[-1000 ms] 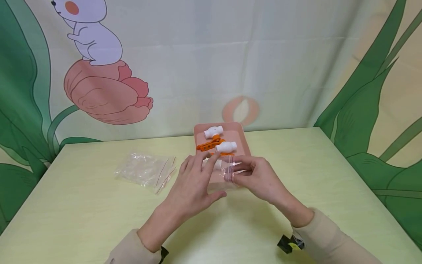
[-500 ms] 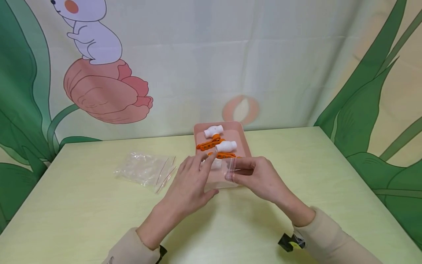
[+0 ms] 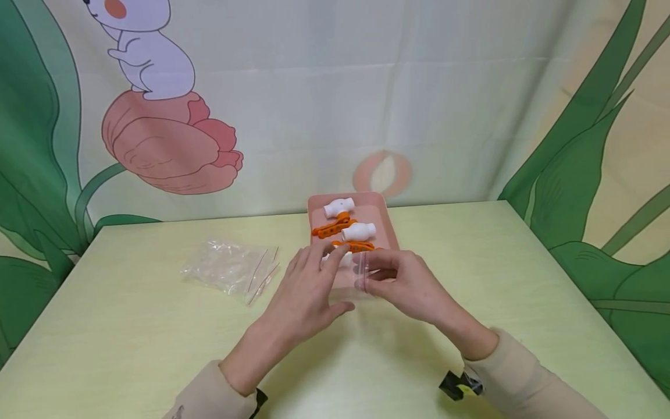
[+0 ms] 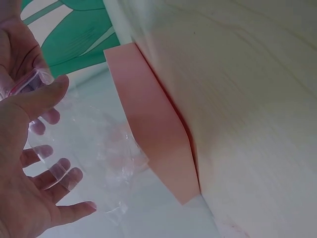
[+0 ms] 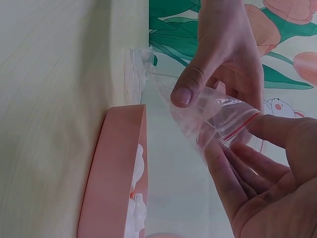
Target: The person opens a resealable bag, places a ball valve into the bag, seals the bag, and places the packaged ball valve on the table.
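A clear plastic zip bag [image 5: 223, 109] with a red line along its zip hangs between both hands over the tray's near end. My right hand [image 3: 410, 285] pinches the bag at its zip edge, thumb near me and fingers on the far side. The left hand [image 3: 300, 288] reaches round the bag from the other side, its fingers spread and its thumb held apart from them. In the left wrist view, the bag's clear film [image 4: 106, 153] spreads past the left fingers [image 4: 74, 210]. Nothing shows inside the bag.
A pink tray [image 3: 389, 230] behind the hands holds white plastic valves [image 3: 359, 232] with orange handles [image 3: 335, 228]; one white valve is partly hidden by the left fingers. Flat clear zip bags [image 3: 225, 267] lie on the table to the left. A printed curtain [image 3: 293, 116] hangs behind the table.
Both hands stay nearly in place over the tray. The left thumb drew in and then moved slightly out again, and the right fingers with the bag's zip edge shifted a little left.
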Available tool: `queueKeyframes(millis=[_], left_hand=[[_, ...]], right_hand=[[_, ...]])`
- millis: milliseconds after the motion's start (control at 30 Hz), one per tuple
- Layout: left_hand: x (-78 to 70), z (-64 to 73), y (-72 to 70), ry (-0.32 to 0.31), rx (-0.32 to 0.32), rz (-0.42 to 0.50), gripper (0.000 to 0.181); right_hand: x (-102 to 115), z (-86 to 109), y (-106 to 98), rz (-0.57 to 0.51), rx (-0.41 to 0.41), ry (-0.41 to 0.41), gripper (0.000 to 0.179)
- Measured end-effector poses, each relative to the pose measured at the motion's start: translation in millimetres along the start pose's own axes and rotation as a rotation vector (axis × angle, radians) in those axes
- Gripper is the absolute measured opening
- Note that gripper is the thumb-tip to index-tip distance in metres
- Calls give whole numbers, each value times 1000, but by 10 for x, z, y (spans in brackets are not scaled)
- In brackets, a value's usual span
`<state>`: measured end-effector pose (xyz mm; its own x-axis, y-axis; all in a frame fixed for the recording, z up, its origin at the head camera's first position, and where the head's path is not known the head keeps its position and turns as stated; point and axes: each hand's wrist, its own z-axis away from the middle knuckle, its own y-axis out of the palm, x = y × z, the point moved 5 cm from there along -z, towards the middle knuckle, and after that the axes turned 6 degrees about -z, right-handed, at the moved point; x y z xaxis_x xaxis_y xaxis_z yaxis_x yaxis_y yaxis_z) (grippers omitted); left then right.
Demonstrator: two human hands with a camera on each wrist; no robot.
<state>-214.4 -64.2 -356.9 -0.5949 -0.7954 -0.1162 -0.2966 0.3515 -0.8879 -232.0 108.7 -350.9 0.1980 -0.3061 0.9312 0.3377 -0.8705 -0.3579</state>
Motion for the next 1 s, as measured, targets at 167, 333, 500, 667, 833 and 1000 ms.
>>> queueKeyframes(millis=[167,333,500,667,833,1000], left_hand=[[-3,-3,1,-2,17,-17,81],[-9,-10,-11,0,26,-35,77],[-5,-7,-20,-13,29,-34,75],[29,15,-3,-58,58,-21,77],[80,35,4,-98,89,-14,78],[124,56,0,-120,115,-1,79]], right_hand=[[-11,1,5,30,4,5,34],[-11,-8,6,38,4,-4,31],[-1,-16,6,43,7,-8,29],[26,-19,-38,27,-42,-34,18],[66,-61,-149,11,-116,-80,10],[81,-133,-248,62,-142,-100,8]])
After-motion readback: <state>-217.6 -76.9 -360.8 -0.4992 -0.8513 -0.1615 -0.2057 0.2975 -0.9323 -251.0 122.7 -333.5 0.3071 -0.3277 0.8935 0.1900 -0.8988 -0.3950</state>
